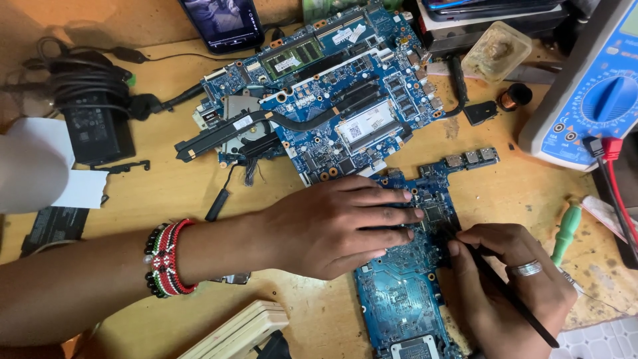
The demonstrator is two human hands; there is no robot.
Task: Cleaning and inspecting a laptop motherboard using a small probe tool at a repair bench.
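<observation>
Head view: left hand [332, 226] lies flat, pinning the circuit board [405, 292]; right hand [512, 279] grips a black probe [512, 299], tip beside left fingertips, probing; steadiness needed next.

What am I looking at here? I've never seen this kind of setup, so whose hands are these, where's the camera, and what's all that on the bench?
There is no machine: a person works with two bare hands, filmed by one camera worn on their head, looking down at a wooden bench. The left hand, with a beaded bracelet on its wrist, lies flat on a blue circuit board, pressing it down. The right hand, wearing a ring, grips a thin black tool like a pen, its tip on the board. Behind lies a larger blue board with a black heat pipe and fan. Around it: a phone, a black power adapter with coiled cable, a multimeter on the right, and a green-handled screwdriver.
</observation>
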